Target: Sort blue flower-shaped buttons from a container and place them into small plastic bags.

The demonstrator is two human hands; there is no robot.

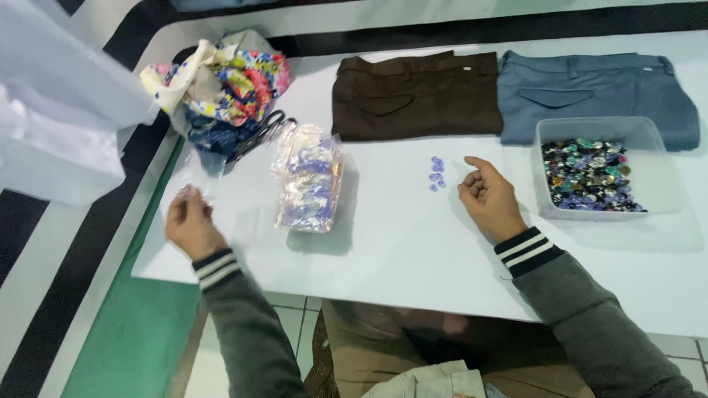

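A small cluster of pale blue round buttons (436,173) is laid on the white bench (413,250), and it serves as the landmark here. Just to the right of the cluster the right hand (488,197) is rested on the bench, loosely curled with the fingers half bent and nothing held in it. Further right of the cluster a clear rectangular plastic tub (601,168) is placed, part filled with mixed coloured buttons; its far corner lies against the folded grey-blue trousers (594,92). Behind the cluster the folded dark brown trousers (417,94) are laid flat, edge to edge with the grey-blue pair. To the left of the cluster a crumpled clear plastic bag of purple buttons (308,177) is seen, and well beyond it the left hand (190,221) is raised near the left edge of the bench; its fingers are pinched together, but it is blurred and what is pinched cannot be made out. Behind the left hand a heap of flowered fabric scraps (221,81) is piled, with black-handled scissors (262,133) lying against it.

Open white surface is left in front of the cluster, up to the near bench edge, and between the two hands. The right end of the bench is cut off by the frame. A white blurred sheet (59,96) at far left hides the floor there.
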